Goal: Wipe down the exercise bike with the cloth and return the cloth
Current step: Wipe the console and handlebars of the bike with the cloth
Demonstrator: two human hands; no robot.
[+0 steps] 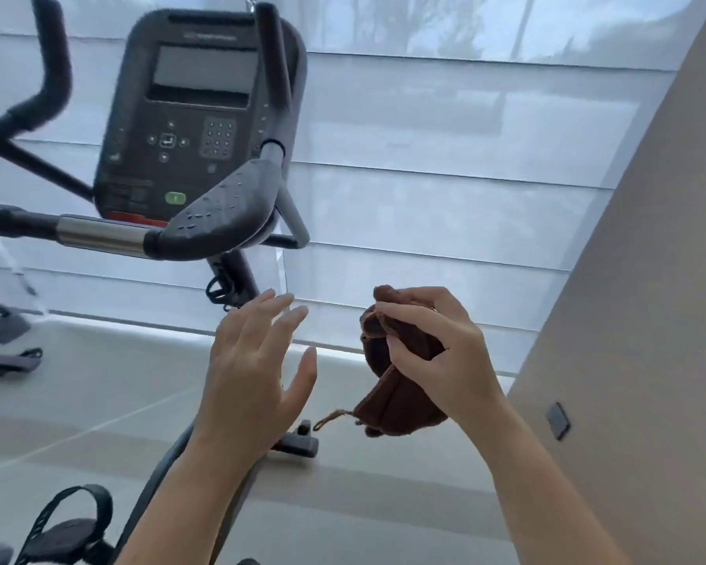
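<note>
While bunched, cloth [402, 401] pinched between right fingers [408, 314]

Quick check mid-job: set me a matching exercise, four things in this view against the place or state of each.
Things:
1. cloth
2. left hand
3. pedal
4. console

Place or state:
A. bottom left corner of the view
B. bunched in the right hand
C. open, holding nothing
D. top left of the view

Pairs: 1-B, 2-C, 3-A, 4-D

Standing on pale tiled floor [98, 401]: stabiliser foot [298, 444] of exercise bike [196, 116] at centre, base [5, 358] of another machine far left.
</note>
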